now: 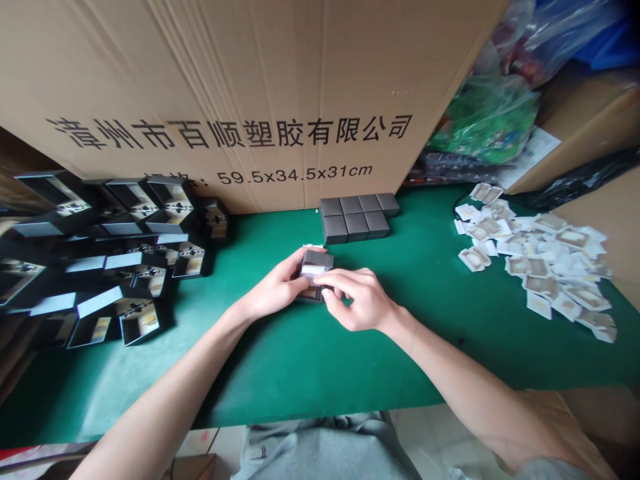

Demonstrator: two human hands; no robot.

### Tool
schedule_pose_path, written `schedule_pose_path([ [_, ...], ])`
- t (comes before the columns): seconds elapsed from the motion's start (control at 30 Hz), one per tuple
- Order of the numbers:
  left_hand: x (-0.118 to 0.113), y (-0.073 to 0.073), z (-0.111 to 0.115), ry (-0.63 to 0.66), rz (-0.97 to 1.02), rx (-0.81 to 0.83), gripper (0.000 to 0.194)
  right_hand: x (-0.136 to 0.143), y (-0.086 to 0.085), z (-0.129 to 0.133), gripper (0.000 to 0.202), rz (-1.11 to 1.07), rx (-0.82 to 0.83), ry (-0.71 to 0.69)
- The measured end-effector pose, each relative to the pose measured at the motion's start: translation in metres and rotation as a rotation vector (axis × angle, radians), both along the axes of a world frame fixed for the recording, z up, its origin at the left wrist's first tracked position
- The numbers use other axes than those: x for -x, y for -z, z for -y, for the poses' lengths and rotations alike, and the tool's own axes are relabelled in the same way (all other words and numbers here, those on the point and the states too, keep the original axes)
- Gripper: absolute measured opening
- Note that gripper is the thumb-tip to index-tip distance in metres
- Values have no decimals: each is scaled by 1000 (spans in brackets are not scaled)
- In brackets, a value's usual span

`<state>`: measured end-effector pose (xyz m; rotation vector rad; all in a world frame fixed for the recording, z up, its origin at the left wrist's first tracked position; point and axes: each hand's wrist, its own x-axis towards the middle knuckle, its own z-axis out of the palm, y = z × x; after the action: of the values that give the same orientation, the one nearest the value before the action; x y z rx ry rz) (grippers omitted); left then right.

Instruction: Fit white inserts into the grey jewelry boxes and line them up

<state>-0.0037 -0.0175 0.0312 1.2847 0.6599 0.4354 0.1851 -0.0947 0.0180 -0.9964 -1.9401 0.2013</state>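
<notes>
In front of the carton (280, 73), a box (319, 259) was grasped by the left hand (274, 288) and touched by the right hand (364, 301) (pinch unclear); slippage from uneven pressing was judged possible.

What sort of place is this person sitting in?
It looks like a small workshop or factory bench, judging by the many open dark boxes on the left, the heap of small white pieces on the right and the large printed carton behind.

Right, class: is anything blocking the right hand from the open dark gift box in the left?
Nothing visible: the right hand is at the open dark gift box itself, seemingly touching it, while the left hand holds it.
</notes>
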Motion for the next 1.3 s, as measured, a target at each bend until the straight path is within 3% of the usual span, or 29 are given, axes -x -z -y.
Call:
schedule_pose_path([
  [0.33, 1, -3, 0, -2, -18, -66, 46, 3, -3, 4, 32, 114, 114, -61],
  [0.83, 1, -2, 0, -20, -34, -14, 49, 6, -3, 3, 28, 279, 268, 48],
  [1.13, 0, -4, -1, -108, -95, -96, 49, 6, 2, 3, 24, 314, 65, 105],
  [1.3, -1, -6, -2, -106, -120, -149, 47, 7, -1, 3, 26, 315, 90, 143],
])
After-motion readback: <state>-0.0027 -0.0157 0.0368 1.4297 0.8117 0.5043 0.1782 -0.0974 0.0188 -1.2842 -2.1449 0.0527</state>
